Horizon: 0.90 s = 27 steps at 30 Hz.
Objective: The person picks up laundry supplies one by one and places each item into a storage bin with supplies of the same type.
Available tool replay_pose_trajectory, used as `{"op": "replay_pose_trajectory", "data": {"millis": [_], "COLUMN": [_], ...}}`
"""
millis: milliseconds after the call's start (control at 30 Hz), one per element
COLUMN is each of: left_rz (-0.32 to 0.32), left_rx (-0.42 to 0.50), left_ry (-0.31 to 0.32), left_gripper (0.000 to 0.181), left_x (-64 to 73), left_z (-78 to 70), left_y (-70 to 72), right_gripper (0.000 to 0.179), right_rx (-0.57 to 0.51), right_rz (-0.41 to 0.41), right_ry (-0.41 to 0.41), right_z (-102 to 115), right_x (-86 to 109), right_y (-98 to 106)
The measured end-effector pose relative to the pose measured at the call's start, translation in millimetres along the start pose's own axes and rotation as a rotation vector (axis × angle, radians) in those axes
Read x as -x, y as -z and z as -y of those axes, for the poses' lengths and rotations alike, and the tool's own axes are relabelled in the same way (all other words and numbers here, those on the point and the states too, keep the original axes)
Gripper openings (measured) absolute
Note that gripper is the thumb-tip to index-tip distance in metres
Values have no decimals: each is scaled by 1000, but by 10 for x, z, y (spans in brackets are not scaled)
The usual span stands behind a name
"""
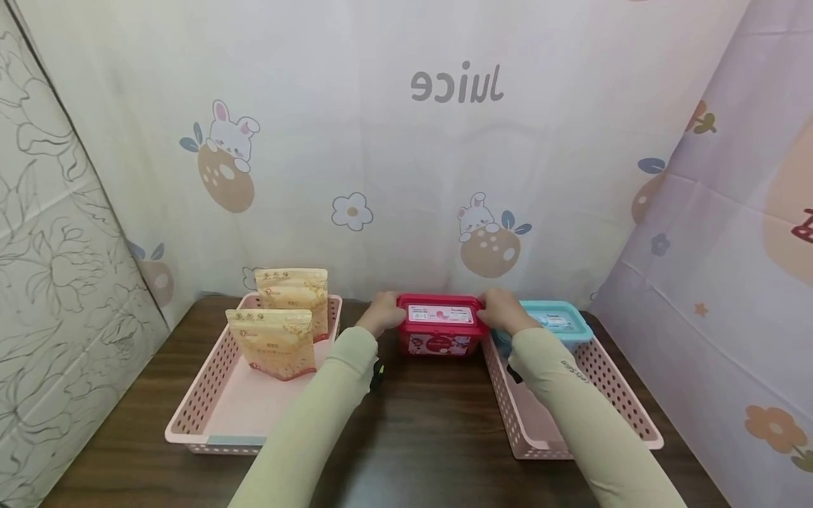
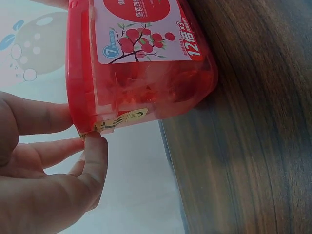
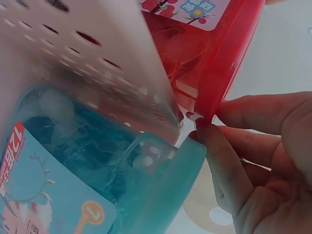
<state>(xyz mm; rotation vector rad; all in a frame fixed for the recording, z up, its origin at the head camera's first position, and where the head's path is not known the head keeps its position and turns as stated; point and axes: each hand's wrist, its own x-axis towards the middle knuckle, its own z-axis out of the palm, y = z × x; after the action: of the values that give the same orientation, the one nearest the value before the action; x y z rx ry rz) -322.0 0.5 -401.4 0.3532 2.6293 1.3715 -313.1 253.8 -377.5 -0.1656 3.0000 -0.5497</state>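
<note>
Between the two baskets, at the back of the table, is a red lidded plastic box [image 1: 440,326] with a pink cherry-print label [image 2: 146,46] and see-through walls. My left hand [image 1: 383,313] pinches the left end of its lid, thumb and fingers at the rim. At the opposite end, my right hand [image 1: 506,311] pinches the lid's right corner. A similar light-blue lidded box [image 3: 73,161] sits in the right basket [image 1: 610,381], its lid edge close to my right fingertips [image 3: 207,139]. The right basket's wall stands between the two boxes.
A pink perforated basket [image 1: 209,384] on the left holds two yellow stand-up pouches [image 1: 276,346], one in front of the other. Behind the dark wooden table [image 1: 419,430] hangs a printed curtain [image 1: 394,155]; more cloth borders the right side, and a floral panel [image 1: 57,268] the left.
</note>
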Motion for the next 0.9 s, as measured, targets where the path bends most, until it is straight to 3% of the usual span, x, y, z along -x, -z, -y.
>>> {"op": "replay_pose_trajectory", "data": {"millis": [267, 533, 900], "left_rz": [5, 15, 23], "left_rx": [24, 48, 73], "left_ry": [7, 34, 56], "left_gripper": [48, 53, 52], "left_x": [-5, 52, 89], "left_z": [46, 80, 177], "left_y": [6, 96, 205], "right_gripper": [26, 28, 30], "right_rx": [2, 40, 4], "right_rz": [-6, -3, 31], "right_ry": [3, 27, -9], "right_z": [36, 113, 271], "right_x": [0, -59, -65], "right_y": [-4, -64, -93]}}
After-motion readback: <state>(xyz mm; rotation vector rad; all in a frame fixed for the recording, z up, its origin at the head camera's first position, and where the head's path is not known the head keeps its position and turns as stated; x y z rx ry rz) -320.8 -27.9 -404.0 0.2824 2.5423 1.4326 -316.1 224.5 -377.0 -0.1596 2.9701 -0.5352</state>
